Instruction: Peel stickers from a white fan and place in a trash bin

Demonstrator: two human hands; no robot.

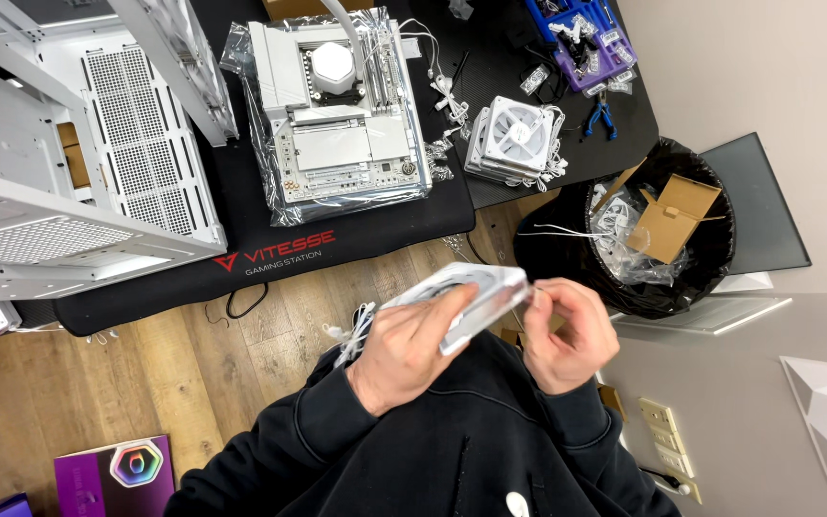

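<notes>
A white case fan (pixel 466 299) is held tilted in front of the chest, above the wooden floor (pixel 193 354), just below the edge of the black desk mat (pixel 241 220). It is gripped by the left hand (pixel 404 349), fingers curled together around its lower edge, thumb pressed on the frame. The fan's right corner is pinched by the right hand (pixel 567 335), thumb and forefinger closed on it, other fingers folded in. A bunch of white cables (pixel 351 330) is seen hanging off the fan's left side, by the left wrist. Black sleeves (pixel 337 421) are worn on both arms.

On the mat, a white motherboard (pixel 337 115) is laid on a silvery antistatic bag (pixel 279 206), with a round white cooler block (pixel 332 65) mounted on it. A stack of white fans (pixel 514 139) is placed to its right, with loose white cables beside it. A white computer case (pixel 78 163) is set on the mat's left. A purple parts tray (pixel 586 38) and blue-handled pliers (pixel 600 117) are seen at the far right. A black bin (pixel 643 230) holding cardboard (pixel 672 215) and plastic wrap is placed on the floor, near the right hand. A purple box (pixel 117 474) is lying bottom left.
</notes>
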